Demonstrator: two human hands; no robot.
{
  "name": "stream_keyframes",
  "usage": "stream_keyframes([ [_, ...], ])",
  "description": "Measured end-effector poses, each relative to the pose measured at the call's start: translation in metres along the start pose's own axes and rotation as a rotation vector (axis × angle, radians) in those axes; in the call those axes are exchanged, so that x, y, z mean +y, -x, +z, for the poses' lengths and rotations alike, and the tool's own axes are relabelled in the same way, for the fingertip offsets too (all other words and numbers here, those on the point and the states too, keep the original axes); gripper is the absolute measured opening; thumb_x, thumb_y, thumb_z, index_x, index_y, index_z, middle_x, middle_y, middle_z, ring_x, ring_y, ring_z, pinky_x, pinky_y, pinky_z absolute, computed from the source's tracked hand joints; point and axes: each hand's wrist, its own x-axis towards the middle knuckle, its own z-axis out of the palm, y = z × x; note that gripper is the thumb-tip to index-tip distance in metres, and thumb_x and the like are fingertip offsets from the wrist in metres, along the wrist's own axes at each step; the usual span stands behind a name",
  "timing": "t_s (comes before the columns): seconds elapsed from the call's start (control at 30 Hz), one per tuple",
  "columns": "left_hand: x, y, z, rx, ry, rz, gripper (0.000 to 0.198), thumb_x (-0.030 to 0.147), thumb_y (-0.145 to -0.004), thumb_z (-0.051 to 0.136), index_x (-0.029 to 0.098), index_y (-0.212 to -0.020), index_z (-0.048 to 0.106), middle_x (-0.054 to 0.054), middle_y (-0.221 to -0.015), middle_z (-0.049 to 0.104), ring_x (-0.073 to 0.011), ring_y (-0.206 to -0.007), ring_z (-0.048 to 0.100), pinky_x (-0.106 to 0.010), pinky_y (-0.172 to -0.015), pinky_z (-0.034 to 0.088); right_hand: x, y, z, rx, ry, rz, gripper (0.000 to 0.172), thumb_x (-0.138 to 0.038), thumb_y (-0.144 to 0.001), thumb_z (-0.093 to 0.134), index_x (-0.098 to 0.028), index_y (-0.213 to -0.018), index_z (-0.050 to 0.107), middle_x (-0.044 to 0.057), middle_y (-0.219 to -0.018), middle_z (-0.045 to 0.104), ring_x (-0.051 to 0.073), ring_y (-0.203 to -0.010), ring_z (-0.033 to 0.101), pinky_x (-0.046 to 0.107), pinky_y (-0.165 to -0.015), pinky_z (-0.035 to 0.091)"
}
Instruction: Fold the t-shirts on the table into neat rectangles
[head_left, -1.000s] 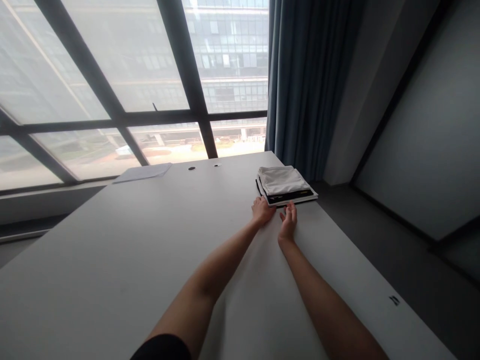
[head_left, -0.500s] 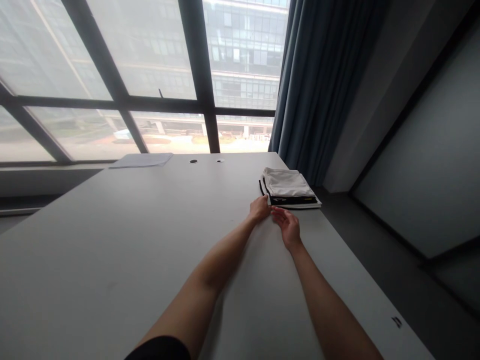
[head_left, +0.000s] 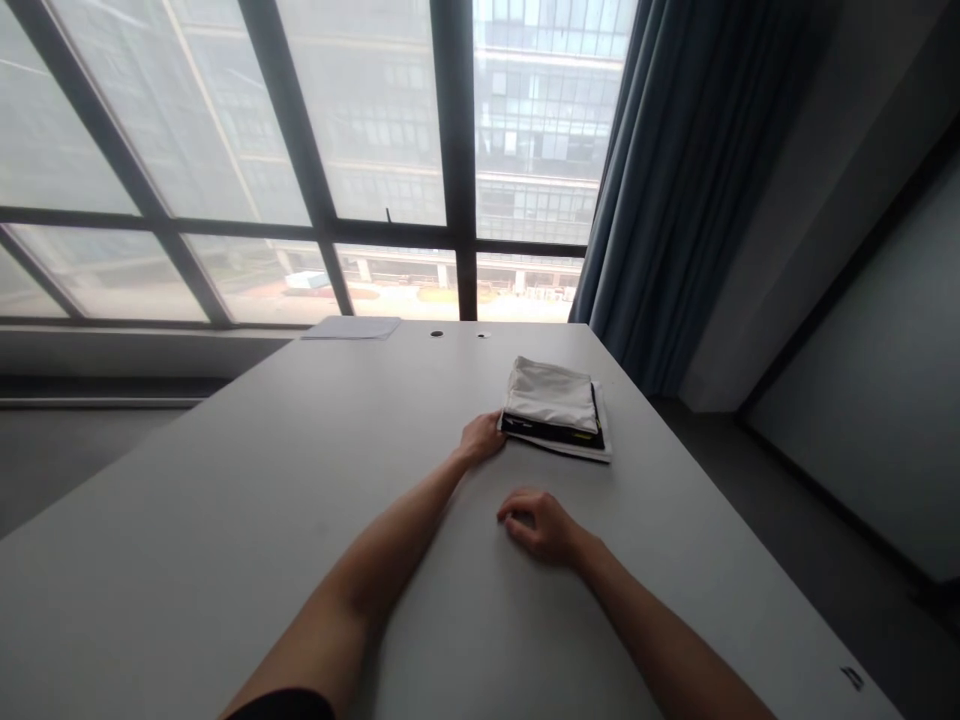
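Note:
A stack of folded clothes (head_left: pixel 551 392) lies on the white table, to the right of the middle. Its top piece is whitish, with black and white layers showing beneath along the near side. My left hand (head_left: pixel 482 437) is closed at the stack's near left corner, its fingertips partly hidden by the cloth. Nearer to me, my right hand (head_left: pixel 544 525) hovers low over or rests on the tabletop, apart from the stack. Its fingers curl toward the thumb in a loose ring, with nothing seen inside.
The white table (head_left: pixel 405 430) reaches toward the windows, its right edge falling off to a grey floor. Papers (head_left: pixel 352 328) lie at the far left corner, beside two round cable holes (head_left: pixel 436 334). A blue curtain (head_left: pixel 645 250) hangs behind the far right corner.
The stack has come nearer and away from the table's right edge, with my left hand still at its corner. My right hand has drawn back from the stack and curled. The view has turned left.

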Motion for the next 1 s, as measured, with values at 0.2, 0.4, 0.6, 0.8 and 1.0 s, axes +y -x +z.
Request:
stream_keyframes([
  [0.2, -0.068, 0.08, -0.045, 0.03, -0.054, -0.066, 0.03, 0.031, -0.087, 0.053, 0.027, -0.112, 0.07, -0.007, -0.119, 0.073, -0.0267, -0.113, 0.066, -0.03, -0.088, 0.049, -0.022, 0.002, 0.014, -0.081, 0.072, -0.101, 0.023, -0.015, -0.083, 0.062, -0.021, -0.102, 0.074, 0.007, -0.102, 0.073, 0.021, -0.096, 0.065, 0.031, -0.089, 0.049],
  [0.4, -0.15, 0.159, -0.084, 0.056, -0.096, -0.189, 0.026, 0.03, -0.086, 0.052, 0.027, -0.103, 0.071, -0.007, -0.114, 0.074, -0.0301, -0.11, 0.066, -0.033, -0.087, 0.049, -0.031, 0.005, 0.02, -0.106, 0.054, -0.128, 0.022, -0.015, -0.086, 0.059, -0.023, -0.101, 0.074, 0.007, -0.1, 0.073, 0.021, -0.093, 0.066, 0.032, -0.085, 0.051],
  [0.6, -0.19, 0.213, -0.1, 0.077, -0.061, -0.303, 0.032, 0.035, -0.082, 0.058, 0.033, -0.113, 0.07, -0.005, -0.118, 0.072, -0.0322, -0.118, 0.062, -0.038, -0.093, 0.049, -0.022, 0.003, 0.025, 0.037, 0.008, -0.06, 0.021, -0.023, -0.096, 0.052, -0.022, -0.089, 0.072, 0.005, -0.085, 0.07, 0.019, -0.077, 0.062, 0.03, -0.074, 0.048],
  [0.8, -0.193, 0.225, -0.138, -0.094, -0.083, -0.166, 0.09, 0.037, -0.066, 0.08, 0.027, -0.149, 0.045, -0.01, -0.153, 0.047, -0.0307, -0.139, 0.045, -0.033, -0.107, 0.043, -0.006, -0.002, 0.024, 0.078, 0.023, 0.086, 0.026, -0.034, -0.098, 0.051, -0.02, -0.091, 0.072, 0.006, -0.088, 0.069, 0.018, -0.074, 0.059, 0.03, -0.071, 0.046],
  [1.0, -0.142, 0.193, -0.169, 0.219, -0.022, -0.045, 0.053, 0.033, -0.097, 0.049, 0.028, -0.15, 0.045, -0.004, -0.146, 0.054, -0.0219, -0.134, 0.05, -0.033, -0.113, 0.038, 0.005, -0.004, 0.026, 0.056, 0.011, 0.122, 0.031, -0.041, -0.097, 0.051, -0.02, -0.094, 0.073, 0.008, -0.096, 0.071, 0.022, -0.082, 0.063, 0.034, -0.079, 0.049],
])
